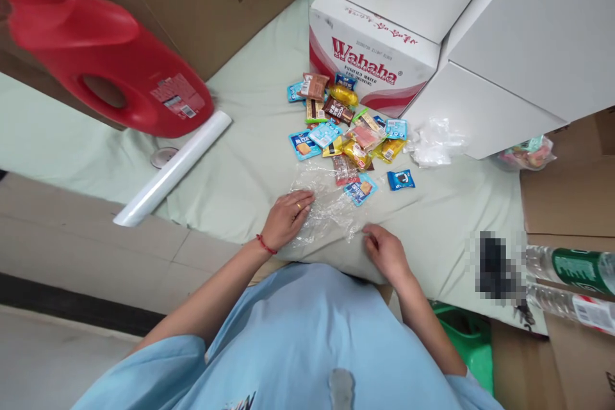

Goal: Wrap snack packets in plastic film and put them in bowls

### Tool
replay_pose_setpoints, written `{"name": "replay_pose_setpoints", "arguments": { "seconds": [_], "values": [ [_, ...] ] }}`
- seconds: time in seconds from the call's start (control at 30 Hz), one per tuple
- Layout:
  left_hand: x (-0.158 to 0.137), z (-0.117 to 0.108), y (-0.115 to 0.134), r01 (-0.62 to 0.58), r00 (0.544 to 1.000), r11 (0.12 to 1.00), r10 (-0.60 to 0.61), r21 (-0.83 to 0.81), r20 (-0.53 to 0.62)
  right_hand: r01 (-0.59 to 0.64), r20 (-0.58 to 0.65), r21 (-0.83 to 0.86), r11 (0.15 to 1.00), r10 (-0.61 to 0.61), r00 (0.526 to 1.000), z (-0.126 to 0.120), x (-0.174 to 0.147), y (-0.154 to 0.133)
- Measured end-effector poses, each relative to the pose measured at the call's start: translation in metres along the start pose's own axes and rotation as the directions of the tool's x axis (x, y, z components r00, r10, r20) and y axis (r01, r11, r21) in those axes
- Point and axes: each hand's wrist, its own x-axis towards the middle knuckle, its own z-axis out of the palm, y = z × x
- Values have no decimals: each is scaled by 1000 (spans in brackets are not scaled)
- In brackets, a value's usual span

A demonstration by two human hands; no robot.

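Note:
A crumpled clear plastic bag (327,214) lies on the pale green cloth in front of me. Flat on its left side rests my left hand (291,213), fingers stretched out; a ring and a red bracelet show on that arm. My right hand (388,255) lies at the bag's lower right edge, its forefinger extended and slightly apart from the thumb, the other fingers partly hidden. Beyond the bag is a loose pile of small wrapped snacks (368,136) in blue, yellow, brown and pink. A blue snack packet (360,189) touches the bag, and a dark blue packet (401,180) sits apart to the right.
Behind the snacks stands a Wahaha water carton (369,57), with crumpled white plastic (436,142) to their right. A red detergent jug (115,57) and a white roll (173,170) are at left. Plastic bottles (576,268) lie at right, above a green basket (473,349).

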Motion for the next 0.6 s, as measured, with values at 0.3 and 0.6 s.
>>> {"name": "replay_pose_setpoints", "arguments": {
  "seconds": [0.3,0.6],
  "values": [
    [-1,2,0,-2,1000,1000,2,25,3,-75,10,198,977,75,997,15,12,-8],
    [-2,4,-2,0,1000,1000,-1,25,7,-119,-56,478,870,165,985,25,37,-15]
  ]
}}
